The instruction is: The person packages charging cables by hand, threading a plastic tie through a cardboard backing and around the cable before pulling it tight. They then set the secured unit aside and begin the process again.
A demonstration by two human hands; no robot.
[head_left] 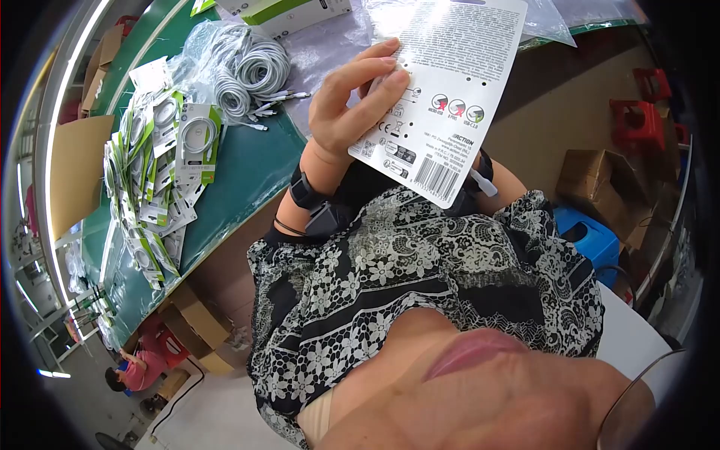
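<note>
A white printed package card [450,82] is held up in front of my chest, its back with text and barcode facing the camera. My left hand [356,97] is on the card's left edge, fingers bent over its surface. My right hand is hidden behind the card; only the forearm shows at the right. A white cable end [482,182] sticks out below the card near that wrist. To the left lies a pile of packaged cables [157,172] on the green table [244,161], beside coiled grey cables [259,67] in clear plastic.
Green-and-white boxes [296,16] stand at the table's back. Right of me are a blue stool [589,236], a cardboard box [600,180] and red stools [637,124]. Another person [142,367] sits far off at lower left, near more cardboard boxes [196,322].
</note>
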